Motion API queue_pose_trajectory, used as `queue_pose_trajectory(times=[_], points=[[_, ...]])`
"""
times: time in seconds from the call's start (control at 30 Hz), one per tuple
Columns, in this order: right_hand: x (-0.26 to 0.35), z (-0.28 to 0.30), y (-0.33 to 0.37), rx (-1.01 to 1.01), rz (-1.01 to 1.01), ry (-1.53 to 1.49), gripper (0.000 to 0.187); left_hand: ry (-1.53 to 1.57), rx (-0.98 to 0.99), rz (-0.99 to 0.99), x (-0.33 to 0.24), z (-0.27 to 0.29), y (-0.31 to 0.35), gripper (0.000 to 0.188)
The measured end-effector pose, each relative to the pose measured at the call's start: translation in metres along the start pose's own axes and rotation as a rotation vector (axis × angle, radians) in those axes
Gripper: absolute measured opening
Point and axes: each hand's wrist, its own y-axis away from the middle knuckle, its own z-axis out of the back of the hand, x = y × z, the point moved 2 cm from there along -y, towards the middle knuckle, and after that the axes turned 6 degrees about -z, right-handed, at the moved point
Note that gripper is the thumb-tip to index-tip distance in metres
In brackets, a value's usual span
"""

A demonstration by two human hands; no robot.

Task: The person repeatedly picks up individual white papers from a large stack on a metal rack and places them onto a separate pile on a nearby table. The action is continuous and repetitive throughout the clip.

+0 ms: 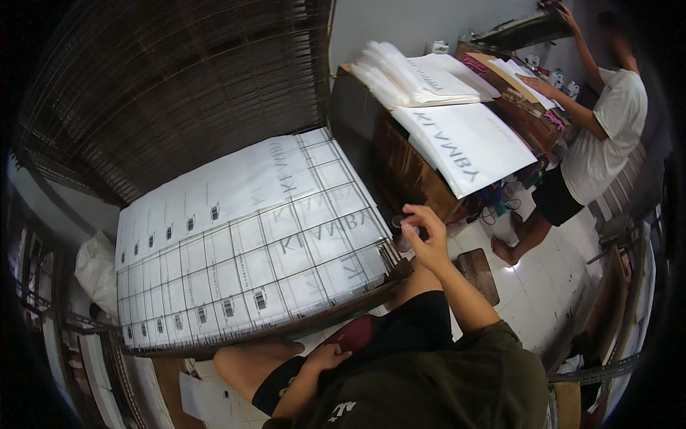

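Note:
My right hand (426, 234) is raised beside the corner of the wire rack, its thumb and fingers curved apart with nothing plainly between them. Low against my lap, my left hand (327, 359) rests with its fingers curled in, next to a maroon patch of cloth (355, 339). In front of me lies a wire drying rack (214, 268) with large white printed sheets (246, 171) under and on its grid. Dark lettering and small barcode-like marks show on the sheets. The nearest sheet edges are left of my right hand.
A raised stack of wire racks (193, 79) leans above the sheets. Beyond my right hand, a wooden table (409, 154) carries stacks of white sheets (468, 146). A co-worker (607, 121) stands at a bench, lifting a frame (532, 30). A small stool (477, 275) stands on the tiled floor.

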Motion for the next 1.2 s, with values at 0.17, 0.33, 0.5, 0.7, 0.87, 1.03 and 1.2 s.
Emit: queue_pose_trajectory(times=[0.17,0.33,0.5,0.7,0.87,1.03,1.2], points=[[0.022,0.038,-0.055,-0.132,-0.002,-0.266,0.043,0.233,-0.030,0.115,0.011,0.005,0.007,0.063],[-0.009,0.115,-0.141,-0.410,-0.148,-0.600,0.068,0.169,-0.015,0.105,-0.002,0.009,0.013,0.062],[-0.072,0.166,-0.200,-0.631,-0.267,-0.704,0.106,0.255,-0.095,0.076,0.016,0.003,0.005,0.062],[-0.091,0.158,-0.232,-0.800,-0.403,-0.797,0.114,0.270,-0.114,0.110,0.015,0.007,0.011,0.061],[-0.107,0.132,-0.240,-0.733,-0.249,-0.793,0.077,0.227,-0.145,0.088,0.015,0.008,0.010,0.062],[-0.083,0.117,-0.263,-0.706,-0.104,-0.469,0.051,0.266,-0.139,0.075,0.020,-0.002,0.005,0.063],[0.102,0.022,-0.239,-0.752,0.054,-0.459,0.048,0.246,-0.159,0.107,0.015,0.003,0.015,0.062]])
